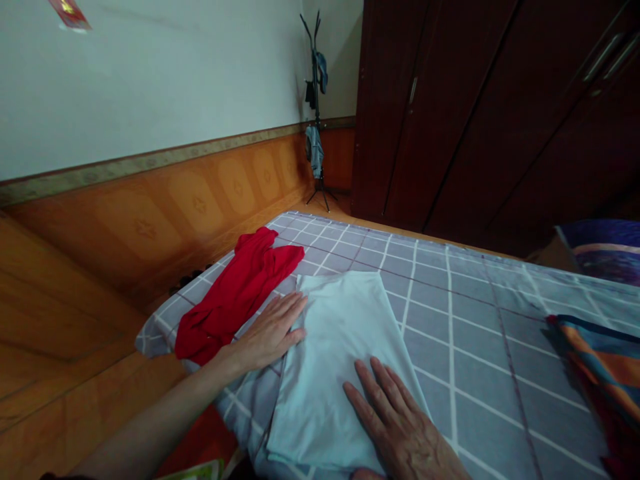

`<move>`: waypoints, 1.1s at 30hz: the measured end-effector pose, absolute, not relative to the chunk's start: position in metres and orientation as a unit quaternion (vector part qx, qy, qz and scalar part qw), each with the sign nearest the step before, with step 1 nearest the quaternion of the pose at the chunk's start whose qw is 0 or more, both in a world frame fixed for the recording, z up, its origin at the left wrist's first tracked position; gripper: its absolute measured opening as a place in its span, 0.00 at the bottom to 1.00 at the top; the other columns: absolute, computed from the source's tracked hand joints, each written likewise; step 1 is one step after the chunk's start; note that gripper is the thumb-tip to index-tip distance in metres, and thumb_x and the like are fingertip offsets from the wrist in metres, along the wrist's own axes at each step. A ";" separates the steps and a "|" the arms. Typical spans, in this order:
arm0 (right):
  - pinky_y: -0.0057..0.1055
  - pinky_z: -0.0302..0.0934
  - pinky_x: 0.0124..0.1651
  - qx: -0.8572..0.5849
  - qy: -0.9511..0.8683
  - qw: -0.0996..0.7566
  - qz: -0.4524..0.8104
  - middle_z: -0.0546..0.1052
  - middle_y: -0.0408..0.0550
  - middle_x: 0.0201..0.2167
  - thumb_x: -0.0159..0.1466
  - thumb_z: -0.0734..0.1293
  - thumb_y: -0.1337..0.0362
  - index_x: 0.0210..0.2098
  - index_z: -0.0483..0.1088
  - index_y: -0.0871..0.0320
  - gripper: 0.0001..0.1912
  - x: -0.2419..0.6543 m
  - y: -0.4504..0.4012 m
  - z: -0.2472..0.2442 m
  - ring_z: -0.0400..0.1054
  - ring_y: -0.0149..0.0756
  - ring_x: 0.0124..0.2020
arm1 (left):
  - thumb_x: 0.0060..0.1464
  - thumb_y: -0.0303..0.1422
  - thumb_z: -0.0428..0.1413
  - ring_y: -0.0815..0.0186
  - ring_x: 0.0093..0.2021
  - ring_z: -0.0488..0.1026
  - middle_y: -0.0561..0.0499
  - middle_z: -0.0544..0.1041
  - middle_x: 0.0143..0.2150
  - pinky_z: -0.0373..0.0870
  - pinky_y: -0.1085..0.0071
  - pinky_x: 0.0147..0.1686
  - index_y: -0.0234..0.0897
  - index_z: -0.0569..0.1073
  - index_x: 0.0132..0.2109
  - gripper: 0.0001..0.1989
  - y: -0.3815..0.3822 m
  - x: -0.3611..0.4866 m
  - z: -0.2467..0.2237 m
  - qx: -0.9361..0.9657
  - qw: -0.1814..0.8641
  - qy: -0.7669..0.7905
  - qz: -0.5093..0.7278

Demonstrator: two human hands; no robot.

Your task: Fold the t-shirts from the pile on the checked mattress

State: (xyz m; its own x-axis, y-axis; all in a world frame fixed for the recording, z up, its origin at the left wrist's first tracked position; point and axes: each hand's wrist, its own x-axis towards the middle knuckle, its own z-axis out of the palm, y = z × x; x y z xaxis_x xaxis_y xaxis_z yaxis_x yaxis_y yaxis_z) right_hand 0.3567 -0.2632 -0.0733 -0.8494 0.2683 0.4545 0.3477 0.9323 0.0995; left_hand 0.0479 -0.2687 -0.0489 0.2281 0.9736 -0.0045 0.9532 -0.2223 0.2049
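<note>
A pale, light-blue folded garment (pixel 345 320) lies flat on the bed, its kind not clear from this side. My left hand (pixel 275 330) rests at the garment's left edge, palm down with the fingers stretched out. Lower on the cloth, toward the near right side, my right hand (pixel 395 417) lies flat with its fingers spread. Neither hand grips anything. A crumpled red garment (pixel 225 300) is spread on the bed just beyond my left forearm.
The bed wears a grey sheet with white grid lines (pixel 430 320). Several coloured cloths (pixel 607 360) lie at the right. Behind stand a coat rack (pixel 316 100) with hanging clothes and a dark wardrobe (pixel 450 113). A wood-panelled wall (pixel 200 200) runs along the left.
</note>
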 end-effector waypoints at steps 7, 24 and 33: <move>0.41 0.57 0.56 -0.162 -0.955 0.222 -0.115 0.54 0.57 0.66 0.61 0.58 0.40 0.68 0.43 0.62 0.46 0.355 -0.263 -0.080 0.52 0.52 0.63 | 0.64 0.44 0.43 0.57 0.68 0.49 0.42 0.55 0.68 0.44 0.54 0.65 0.36 0.53 0.67 0.28 -0.236 0.044 -0.051 0.781 0.035 0.622 0.050; 0.44 0.57 0.58 -0.169 -0.962 0.201 -0.072 0.55 0.58 0.64 0.61 0.57 0.39 0.68 0.39 0.61 0.47 0.361 -0.263 -0.078 0.53 0.53 0.63 | 0.62 0.50 0.43 0.56 0.70 0.35 0.43 0.43 0.71 0.39 0.54 0.65 0.35 0.45 0.68 0.36 -0.229 0.067 -0.051 0.840 0.051 0.540 -0.032; 0.42 0.61 0.55 -0.155 -0.967 0.166 -0.116 0.62 0.62 0.61 0.64 0.61 0.51 0.64 0.54 0.64 0.34 0.356 -0.271 -0.076 0.57 0.52 0.61 | 0.64 0.45 0.43 0.60 0.70 0.37 0.46 0.45 0.70 0.36 0.56 0.66 0.39 0.48 0.68 0.30 -0.222 0.113 -0.026 0.883 0.088 0.462 -0.003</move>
